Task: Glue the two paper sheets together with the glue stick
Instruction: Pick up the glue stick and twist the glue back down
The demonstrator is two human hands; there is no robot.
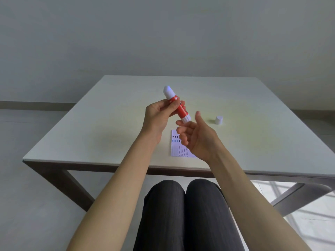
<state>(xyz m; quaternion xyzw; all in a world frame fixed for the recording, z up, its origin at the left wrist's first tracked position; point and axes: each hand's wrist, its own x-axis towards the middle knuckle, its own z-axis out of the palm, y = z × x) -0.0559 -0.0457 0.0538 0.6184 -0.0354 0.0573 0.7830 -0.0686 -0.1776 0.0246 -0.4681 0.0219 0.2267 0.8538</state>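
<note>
Glue stick sits tilted above the table, pinched around its red middle by the left hand, white tip pointing up and away. The right hand holds nothing, fingers loosely curled just beside the white base. The cap stands well apart; the printed paper lies below. Judging by this, twisting the base slowly should raise only a little glue.
</note>
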